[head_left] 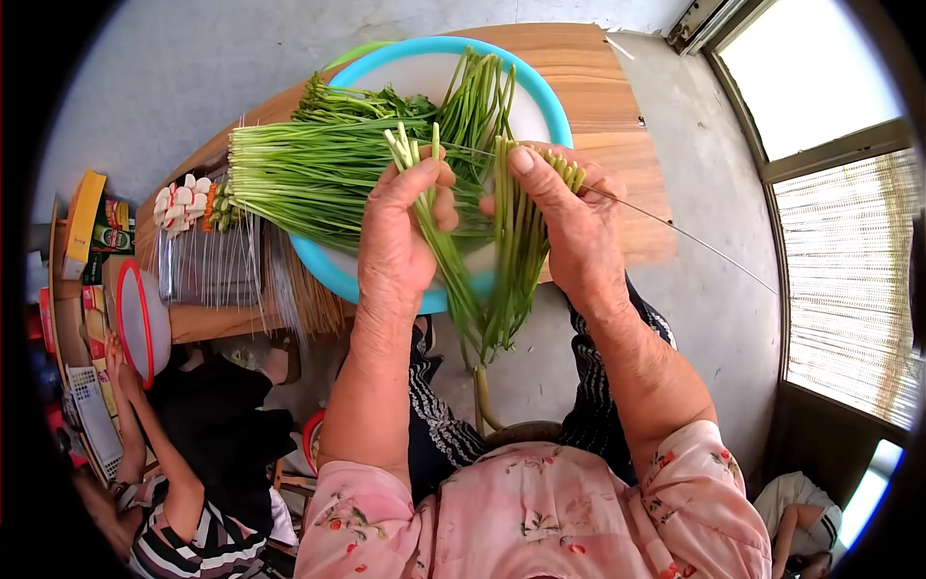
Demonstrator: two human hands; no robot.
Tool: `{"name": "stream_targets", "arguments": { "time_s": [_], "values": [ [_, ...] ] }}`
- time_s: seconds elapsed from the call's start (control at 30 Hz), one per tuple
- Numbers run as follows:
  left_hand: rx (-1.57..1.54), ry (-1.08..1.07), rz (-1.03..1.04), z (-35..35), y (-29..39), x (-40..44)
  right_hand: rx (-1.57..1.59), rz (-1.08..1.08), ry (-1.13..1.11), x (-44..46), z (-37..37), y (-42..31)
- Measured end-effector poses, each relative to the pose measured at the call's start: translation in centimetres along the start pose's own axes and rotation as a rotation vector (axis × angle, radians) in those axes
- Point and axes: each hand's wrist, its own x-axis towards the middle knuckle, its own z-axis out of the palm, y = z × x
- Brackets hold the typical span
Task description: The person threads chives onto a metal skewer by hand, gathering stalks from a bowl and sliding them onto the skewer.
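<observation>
My left hand [410, 212] is closed around a few loose green stalks [439, 251] with pale ends pointing up. Thumb and fingers of my right hand [574, 207] pinch a row of green stalks [516, 261] threaded side by side on a thin metal skewer [690, 234]. The skewer's free end sticks out to the right, and its other part runs left toward my left hand. Beneath both hands lies a blue-rimmed round tray [550, 92]. A large bundle of long green stalks [309, 164] and leafy greens [352, 101] rest on it.
Below the tray is a wooden table [617, 145]. At its left are skewered white pieces [183, 205], a clear container [207, 270] and many thin sticks [309, 294]. Another person [207, 482] sits lower left; part of one more person [796, 516] shows lower right.
</observation>
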Motion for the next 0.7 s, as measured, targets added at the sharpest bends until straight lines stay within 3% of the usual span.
{"name": "stream_targets", "arguments": {
  "time_s": [0.27, 0.47, 0.6, 0.7],
  "values": [
    [-0.003, -0.006, -0.038, 0.4, -0.1, -0.3, -0.007, -0.001, 0.008, -0.1, -0.2, 0.0],
    [0.240, -0.091, 0.053, 1.5, -0.5, -1.0, -0.051, -0.129, -0.008, 0.1, -0.3, 1.2],
    [0.120, -0.035, 0.025, 2.0, -1.2, -1.1, 0.090, 0.000, -0.051, 0.0, -0.7, 0.7],
    [0.049, -0.011, 0.022, 1.4, -1.1, -0.6, 0.152, -0.021, 0.032, 0.1, -0.8, 0.6]
  ]
}}
